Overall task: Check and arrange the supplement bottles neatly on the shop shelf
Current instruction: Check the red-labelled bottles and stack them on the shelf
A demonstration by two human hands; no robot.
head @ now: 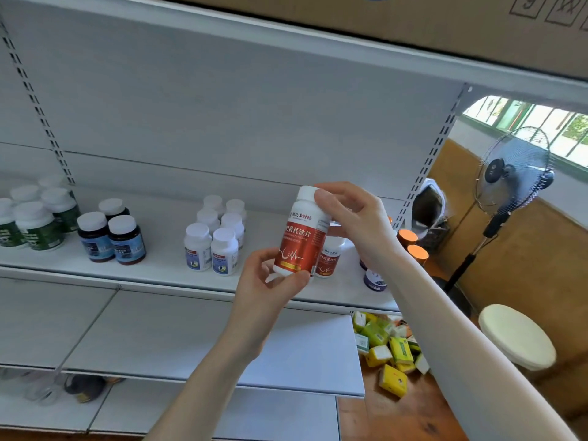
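Note:
A white bottle with a red label (pixel 300 237) is held up in front of the white shelf (pixel 159 275). My left hand (pixel 270 284) grips its base from below, and my right hand (pixel 353 214) pinches its white cap from the right. Behind it on the shelf stands a second red-label bottle (pixel 331 257). Further left are several white bottles with blue labels (pixel 216 237), dark bottles with blue labels (pixel 111 237) and green-label bottles (pixel 35 221). Purple-label bottles (pixel 375 280) and orange-capped ones (pixel 410 241) stand at the shelf's right end, partly hidden by my right arm.
A lower white shelf (pixel 191 338) juts out below. Yellow and green boxes (pixel 388 348) lie on the wooden floor at the right. A standing fan (pixel 509 173) and a round white stool (pixel 515 335) are beside the shelf end. A cardboard box (pixel 445 23) sits on top.

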